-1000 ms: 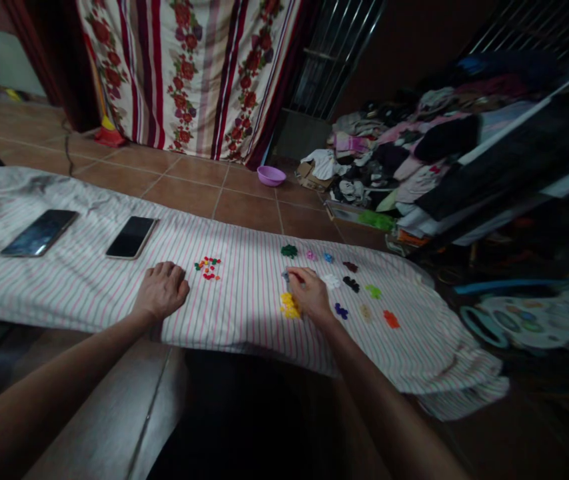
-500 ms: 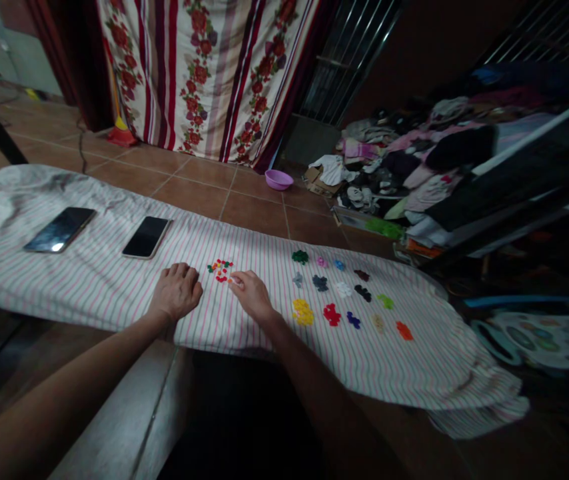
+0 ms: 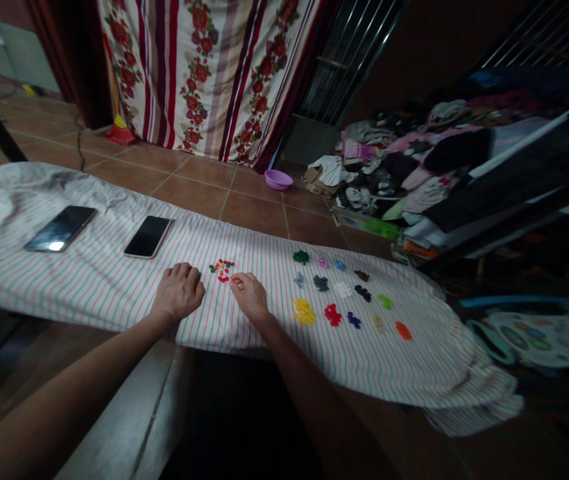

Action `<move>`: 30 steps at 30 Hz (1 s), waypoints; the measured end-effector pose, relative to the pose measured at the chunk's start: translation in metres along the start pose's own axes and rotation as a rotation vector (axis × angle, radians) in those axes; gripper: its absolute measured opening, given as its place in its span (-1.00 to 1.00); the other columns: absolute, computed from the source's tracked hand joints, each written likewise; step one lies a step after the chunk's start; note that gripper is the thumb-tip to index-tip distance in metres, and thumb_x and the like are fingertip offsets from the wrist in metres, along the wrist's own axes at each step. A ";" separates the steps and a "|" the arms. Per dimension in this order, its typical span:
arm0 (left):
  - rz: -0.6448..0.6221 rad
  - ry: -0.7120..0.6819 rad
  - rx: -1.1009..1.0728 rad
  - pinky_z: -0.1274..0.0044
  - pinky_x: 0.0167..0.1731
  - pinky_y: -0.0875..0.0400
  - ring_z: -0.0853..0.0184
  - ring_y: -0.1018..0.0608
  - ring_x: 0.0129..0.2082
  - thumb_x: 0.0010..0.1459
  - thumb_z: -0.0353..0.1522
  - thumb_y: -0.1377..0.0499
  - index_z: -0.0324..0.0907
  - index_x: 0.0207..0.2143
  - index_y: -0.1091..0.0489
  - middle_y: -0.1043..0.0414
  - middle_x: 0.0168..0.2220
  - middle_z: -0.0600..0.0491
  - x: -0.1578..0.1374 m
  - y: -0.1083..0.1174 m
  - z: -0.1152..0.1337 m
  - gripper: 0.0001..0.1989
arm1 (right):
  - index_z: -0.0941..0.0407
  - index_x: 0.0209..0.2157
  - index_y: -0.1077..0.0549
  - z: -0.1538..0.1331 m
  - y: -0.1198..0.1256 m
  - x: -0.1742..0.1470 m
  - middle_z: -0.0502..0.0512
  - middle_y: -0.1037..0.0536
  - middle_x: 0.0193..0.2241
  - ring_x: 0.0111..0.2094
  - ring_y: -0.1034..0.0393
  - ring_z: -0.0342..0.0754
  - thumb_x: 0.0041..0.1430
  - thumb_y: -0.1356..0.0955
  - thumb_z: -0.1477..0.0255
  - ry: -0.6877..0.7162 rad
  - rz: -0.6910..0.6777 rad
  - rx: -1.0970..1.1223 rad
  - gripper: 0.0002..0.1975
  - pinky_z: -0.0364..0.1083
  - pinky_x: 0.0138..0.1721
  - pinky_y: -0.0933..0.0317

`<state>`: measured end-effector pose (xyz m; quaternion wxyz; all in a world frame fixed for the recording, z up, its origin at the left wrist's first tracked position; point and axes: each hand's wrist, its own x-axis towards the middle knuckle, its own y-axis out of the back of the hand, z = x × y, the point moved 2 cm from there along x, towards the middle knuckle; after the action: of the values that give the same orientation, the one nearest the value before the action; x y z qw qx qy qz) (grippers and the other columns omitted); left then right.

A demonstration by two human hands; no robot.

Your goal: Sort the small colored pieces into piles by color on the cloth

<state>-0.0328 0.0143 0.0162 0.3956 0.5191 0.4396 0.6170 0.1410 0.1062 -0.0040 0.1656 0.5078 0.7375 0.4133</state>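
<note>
A small mixed pile of coloured beads [image 3: 221,268] lies on the striped cloth [image 3: 89,280]. My right hand [image 3: 250,296] rests just to the right of it, with its fingertips pinched on a small orange bead [image 3: 235,281]. My left hand [image 3: 179,293] lies on the cloth to the left of the pile, fingers curled under and holding nothing. To the right are sorted heaps by colour: yellow [image 3: 304,311], red [image 3: 333,314], purple [image 3: 353,321], orange [image 3: 403,330], dark green [image 3: 300,257], white [image 3: 343,289], black [image 3: 363,292], lime [image 3: 385,301].
Two phones [image 3: 147,236] [image 3: 60,228] lie face up on the cloth's left part. The cloth hangs over the bench's near and right edges. Behind it are a tiled floor, a purple bowl [image 3: 278,179], a flowered curtain and a heap of clothes [image 3: 414,160] at the right.
My right hand has left the sorted heaps and moved left to the mixed pile, uncovering the red heap. My left hand has stayed in place.
</note>
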 end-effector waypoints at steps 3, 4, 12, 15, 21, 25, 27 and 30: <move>0.003 0.000 0.007 0.27 -0.15 -0.24 0.05 -0.43 -0.11 0.25 -0.29 0.05 -0.21 -0.22 -0.42 -0.43 -0.20 -0.18 0.000 0.001 0.000 -0.71 | 0.03 -0.23 -0.57 0.000 0.002 -0.001 0.05 -0.55 -0.25 -0.29 -0.48 -0.09 0.20 -0.33 0.50 0.004 0.011 0.051 -0.82 -0.10 -0.18 -0.33; 0.003 -0.001 0.008 0.27 -0.15 -0.24 0.04 -0.43 -0.11 0.25 -0.28 0.05 -0.21 -0.22 -0.42 -0.43 -0.20 -0.18 0.000 0.001 0.000 -0.71 | 0.03 -0.23 -0.57 0.001 0.003 -0.001 0.04 -0.55 -0.24 -0.30 -0.47 -0.10 0.19 -0.33 0.51 0.004 0.016 0.069 -0.81 -0.11 -0.18 -0.34; -0.030 0.008 0.040 0.28 -0.14 -0.25 0.06 -0.45 -0.10 0.25 -0.28 0.04 -0.21 -0.22 -0.42 -0.45 -0.18 -0.18 0.001 0.005 0.002 -0.71 | 0.06 -0.25 -0.57 0.008 0.009 -0.001 0.07 -0.55 -0.28 -0.27 -0.46 -0.08 0.14 -0.32 0.56 0.021 0.038 0.142 -0.78 -0.09 -0.14 -0.34; -0.030 0.000 0.041 0.27 -0.13 -0.26 0.05 -0.45 -0.09 0.25 -0.28 0.04 -0.22 -0.22 -0.42 -0.45 -0.18 -0.18 0.001 0.004 0.001 -0.71 | 0.06 -0.25 -0.57 0.012 0.013 -0.003 0.05 -0.54 -0.31 -0.32 -0.43 -0.09 0.16 -0.32 0.52 0.037 0.052 0.154 -0.81 -0.10 -0.17 -0.34; -0.035 -0.001 0.059 0.28 -0.12 -0.27 0.06 -0.45 -0.09 0.25 -0.29 0.05 -0.22 -0.22 -0.42 -0.45 -0.18 -0.16 0.000 0.002 0.000 -0.70 | 0.06 -0.28 -0.56 0.025 0.028 -0.009 0.04 -0.55 -0.31 -0.32 -0.44 -0.11 0.15 -0.32 0.52 0.076 0.122 0.213 -0.82 -0.12 -0.21 -0.35; -0.033 -0.006 0.073 0.28 -0.11 -0.28 0.06 -0.46 -0.08 0.26 -0.28 0.06 -0.22 -0.21 -0.42 -0.45 -0.16 -0.16 0.000 0.002 0.000 -0.69 | 0.06 -0.28 -0.56 0.040 0.047 -0.013 0.05 -0.56 -0.30 -0.34 -0.45 -0.12 0.12 -0.32 0.49 0.076 0.148 0.231 -0.82 -0.12 -0.23 -0.37; -0.031 -0.010 0.081 0.28 -0.11 -0.28 0.05 -0.46 -0.08 0.26 -0.28 0.07 -0.22 -0.20 -0.42 -0.46 -0.15 -0.16 0.000 0.001 0.000 -0.68 | 0.07 -0.28 -0.55 0.047 0.059 -0.016 0.06 -0.57 -0.30 -0.34 -0.46 -0.11 0.11 -0.32 0.47 0.068 0.186 0.238 -0.82 -0.12 -0.25 -0.38; -0.037 -0.011 0.093 0.28 -0.11 -0.29 0.05 -0.47 -0.08 0.26 -0.28 0.07 -0.22 -0.19 -0.42 -0.46 -0.15 -0.15 0.000 0.001 -0.001 -0.68 | 0.09 -0.28 -0.55 0.059 0.078 -0.022 0.08 -0.57 -0.32 -0.37 -0.46 -0.10 0.10 -0.31 0.43 0.040 0.244 0.252 -0.81 -0.11 -0.29 -0.38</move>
<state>-0.0337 0.0136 0.0170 0.3848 0.5322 0.4753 0.5855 0.2379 0.1237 0.0168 0.0345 0.6021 0.7194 0.3446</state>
